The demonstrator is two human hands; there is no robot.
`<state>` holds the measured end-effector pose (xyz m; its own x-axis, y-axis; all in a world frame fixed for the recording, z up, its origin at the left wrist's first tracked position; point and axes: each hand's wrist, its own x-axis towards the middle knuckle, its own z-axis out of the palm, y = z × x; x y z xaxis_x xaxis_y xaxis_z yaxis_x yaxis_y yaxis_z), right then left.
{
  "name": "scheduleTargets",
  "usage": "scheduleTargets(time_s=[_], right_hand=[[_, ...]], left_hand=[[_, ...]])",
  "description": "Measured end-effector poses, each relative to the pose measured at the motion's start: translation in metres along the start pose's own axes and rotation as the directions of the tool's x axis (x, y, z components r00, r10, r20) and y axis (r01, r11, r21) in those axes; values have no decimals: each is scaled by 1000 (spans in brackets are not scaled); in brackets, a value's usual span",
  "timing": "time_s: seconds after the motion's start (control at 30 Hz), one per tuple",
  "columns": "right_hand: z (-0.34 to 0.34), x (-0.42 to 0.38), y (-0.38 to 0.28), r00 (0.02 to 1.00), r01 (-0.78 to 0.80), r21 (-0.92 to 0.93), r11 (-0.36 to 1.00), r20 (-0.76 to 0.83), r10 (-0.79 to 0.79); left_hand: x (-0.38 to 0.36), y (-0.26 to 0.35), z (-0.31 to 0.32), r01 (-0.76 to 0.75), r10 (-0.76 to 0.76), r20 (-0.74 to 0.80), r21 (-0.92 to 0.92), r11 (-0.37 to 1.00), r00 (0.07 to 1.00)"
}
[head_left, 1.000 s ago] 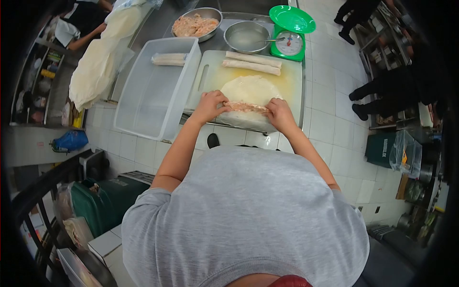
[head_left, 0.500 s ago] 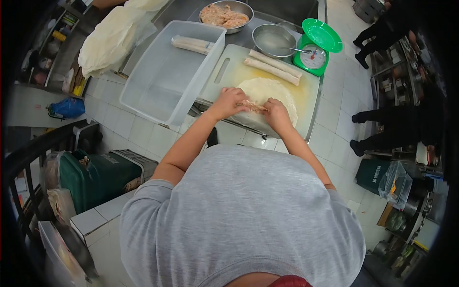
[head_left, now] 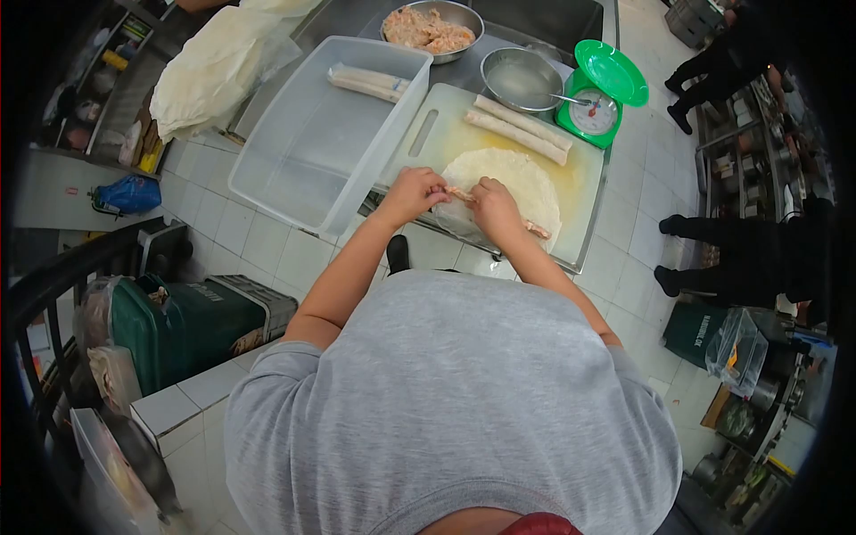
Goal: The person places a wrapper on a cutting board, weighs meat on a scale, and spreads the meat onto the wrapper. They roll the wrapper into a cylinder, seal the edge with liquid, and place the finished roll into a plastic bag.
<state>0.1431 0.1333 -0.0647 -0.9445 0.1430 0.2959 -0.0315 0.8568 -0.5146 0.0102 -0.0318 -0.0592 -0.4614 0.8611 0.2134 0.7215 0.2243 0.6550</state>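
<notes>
A round, pale wrapper sheet [head_left: 513, 169] lies flat on the cutting board [head_left: 584, 201]. Along its near edge runs a thin strip of pinkish meat filling [head_left: 538, 230], partly hidden under my right hand [head_left: 495, 207]. That hand's fingers are closed on the strip near its middle. My left hand [head_left: 416, 193] pinches the strip's left end at the sheet's edge. Two finished-looking pale rolls [head_left: 517, 131] rest side by side at the far part of the board.
Left of the board stands a large clear plastic tub [head_left: 294, 152] holding wrapped rolls [head_left: 366, 83]. Beyond are a bowl of meat filling [head_left: 428, 31], a metal bowl with a spoon [head_left: 517, 78] and a green scale [head_left: 593, 114]. Stacked wrappers [head_left: 209, 76] hang far left. Two people stand at right.
My right hand has shifted left, closer to my left hand, uncovering filling on its right side. The strip now stretches farther along the sheet. The whole view has shifted slightly.
</notes>
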Motion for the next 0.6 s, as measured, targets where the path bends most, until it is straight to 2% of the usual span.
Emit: scheduleTargets(time_s=[0.17,0.27,0.37,0.47,0.6], right_hand=[[7,12,-13,1000,-8,28,1000,-8,8],[13,20,-15,993,-108,4,994,42,108],[14,27,-18,999,-40,78,996,1,40],[27,33,-16,998,-49,4,999,49,49],[4,20,-25,998,-70,-52,996,7,70]], left_hand=[[0,-2,5,37,-39,-35,-65,997,999],[-4,-1,4,90,-97,-48,-127,988,994],[-8,-1,5,236,-259,-33,-315,919,965],[-7,-1,3,176,-191,-46,-220,959,980],[-5,-5,8,134,-157,-82,-237,962,984]])
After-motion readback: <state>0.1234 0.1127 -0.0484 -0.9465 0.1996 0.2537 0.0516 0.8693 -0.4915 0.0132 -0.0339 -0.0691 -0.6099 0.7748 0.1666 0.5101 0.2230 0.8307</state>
